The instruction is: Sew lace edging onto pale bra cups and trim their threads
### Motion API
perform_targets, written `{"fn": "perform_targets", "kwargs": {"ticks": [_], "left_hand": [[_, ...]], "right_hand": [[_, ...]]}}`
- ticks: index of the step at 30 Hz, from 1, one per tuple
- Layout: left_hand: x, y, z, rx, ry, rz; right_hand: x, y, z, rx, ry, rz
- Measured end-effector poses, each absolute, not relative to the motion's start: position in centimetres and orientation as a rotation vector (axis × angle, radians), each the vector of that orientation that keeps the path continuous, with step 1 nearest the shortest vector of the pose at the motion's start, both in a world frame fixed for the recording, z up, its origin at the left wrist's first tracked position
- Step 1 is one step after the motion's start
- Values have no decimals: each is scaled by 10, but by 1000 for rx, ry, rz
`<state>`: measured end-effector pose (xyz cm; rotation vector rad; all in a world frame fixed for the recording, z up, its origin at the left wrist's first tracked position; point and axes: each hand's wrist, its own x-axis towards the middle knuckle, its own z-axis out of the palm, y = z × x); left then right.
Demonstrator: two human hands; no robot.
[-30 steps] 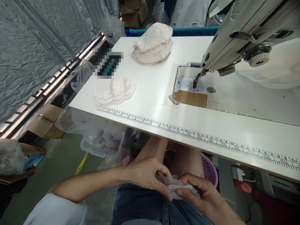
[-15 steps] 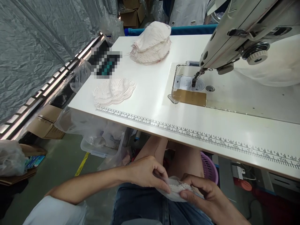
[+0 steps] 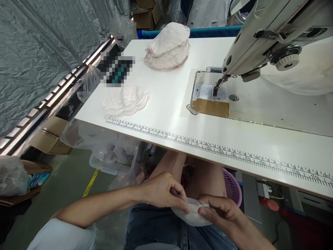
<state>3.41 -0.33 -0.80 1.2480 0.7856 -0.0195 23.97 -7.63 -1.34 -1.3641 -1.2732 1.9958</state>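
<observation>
Down in my lap, below the table edge, both hands hold a small white lace-trimmed fabric piece (image 3: pixel 192 214). My left hand (image 3: pixel 162 191) pinches its left side with curled fingers. My right hand (image 3: pixel 221 211) grips its right side, thumb and fingers closed on the lace edge. The piece bulges downward between the two hands, over my denim shorts (image 3: pixel 156 229).
A white sewing table (image 3: pixel 169 104) with a printed ruler (image 3: pixel 208 147) along its near edge carries a sewing machine (image 3: pixel 273 34), a flat lace piece (image 3: pixel 126 101) and a stack of lace pieces (image 3: pixel 169 47). Plastic bags, a bin (image 3: pixel 109 163) and a purple basket (image 3: pixel 231 185) sit underneath.
The fabric piece has been turned and opened between my fingers, now showing a rounded white underside. Both hands stayed in my lap.
</observation>
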Motion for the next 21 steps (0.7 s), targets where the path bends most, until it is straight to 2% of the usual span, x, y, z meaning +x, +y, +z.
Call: {"fn": "perform_targets", "kwargs": {"ticks": [6,13,21], "left_hand": [[31,-1,-7,1341,774,0],[32,-3,-4,1440,756,14],[34,-4,-3,1431,791,-16]], "right_hand": [[248,-82,-13,-1361,-1251,2045],[244,-86,-20,-1520,-1503,1848],[243,-90,-21,-1527,-1544,1833]]}}
